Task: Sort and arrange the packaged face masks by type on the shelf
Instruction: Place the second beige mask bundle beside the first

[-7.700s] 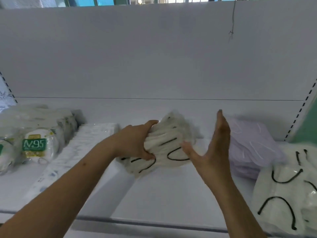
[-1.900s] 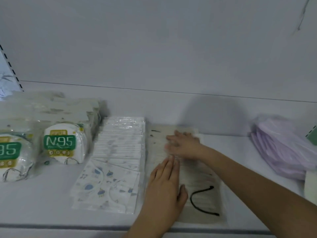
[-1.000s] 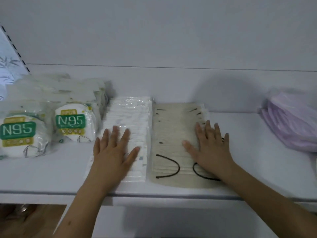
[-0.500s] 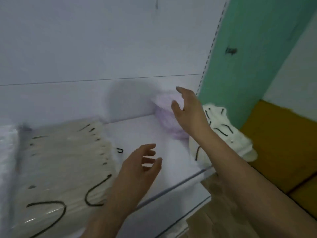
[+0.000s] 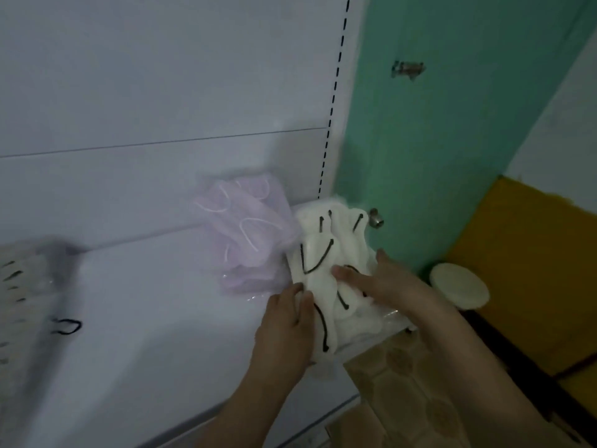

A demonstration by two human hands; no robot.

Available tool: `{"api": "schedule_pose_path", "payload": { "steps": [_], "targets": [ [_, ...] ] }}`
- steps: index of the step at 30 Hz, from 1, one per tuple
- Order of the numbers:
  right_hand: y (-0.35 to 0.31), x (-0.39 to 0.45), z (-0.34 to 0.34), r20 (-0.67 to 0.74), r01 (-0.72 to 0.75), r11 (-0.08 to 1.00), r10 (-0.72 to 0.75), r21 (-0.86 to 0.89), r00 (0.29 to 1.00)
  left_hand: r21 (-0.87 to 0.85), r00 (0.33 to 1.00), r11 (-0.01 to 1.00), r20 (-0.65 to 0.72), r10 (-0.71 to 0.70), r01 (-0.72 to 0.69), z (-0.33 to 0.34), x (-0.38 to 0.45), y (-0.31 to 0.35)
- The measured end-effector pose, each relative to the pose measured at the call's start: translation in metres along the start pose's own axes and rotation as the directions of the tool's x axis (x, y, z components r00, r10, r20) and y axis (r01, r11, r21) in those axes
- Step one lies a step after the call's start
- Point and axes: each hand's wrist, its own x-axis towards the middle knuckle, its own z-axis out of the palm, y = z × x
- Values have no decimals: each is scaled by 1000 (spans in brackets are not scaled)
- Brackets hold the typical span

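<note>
Left hand: the left hand (image 5: pixel 284 321) now lies on the near left edge of the white mask pile (image 5: pixel 326 263) at the shelf's right end, fingers curling over the wrappers; half a second ago it hung open in the air above bare shelf.
Right hand: the right hand (image 5: pixel 384 282) rests flat-fingered on the pile's right side, fingertips pressing the plastic, no clear grip visible; it has dropped from beside the purple packs onto the white ones.
White masks: a loose heap with black ear loops, partly overhanging the shelf (image 5: pixel 155 318) at its right front corner.
Purple masks: the purple mask stack (image 5: pixel 248 234) sits just behind and left, touching the white heap, untouched.
Sorted row: the beige masks (image 5: pixel 22 286), already laid flat, blur at far left.
Meaning: both hands have moved to the next type; gathering the white heap looks like the step under way.
</note>
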Motion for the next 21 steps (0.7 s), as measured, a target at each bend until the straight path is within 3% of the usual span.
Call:
{"api": "schedule_pose_path", "payload": {
  "steps": [3, 7, 11, 16, 21],
  "targets": [
    [19, 10, -4, 40, -11, 987, 5, 161, 999, 55, 999, 998, -52, -13, 16, 20, 5, 9],
    [38, 17, -3, -44, 77, 994, -74, 72, 996, 241, 994, 970, -108, 17, 10, 29, 6, 26],
    [33, 11, -17, 15, 107, 962, -115, 249, 993, 29, 984, 985, 58, -171, 170, 25, 8, 47],
    [33, -4, -28, 199, 40, 935, -116, 353, 973, -269, 969, 944, 203, -138, 191, 22, 11, 49],
    [39, -22, -27, 228, -36, 809, -122, 587, 966, -346, 950, 932, 311, 7, 106, 18, 6, 59]
  ]
}}
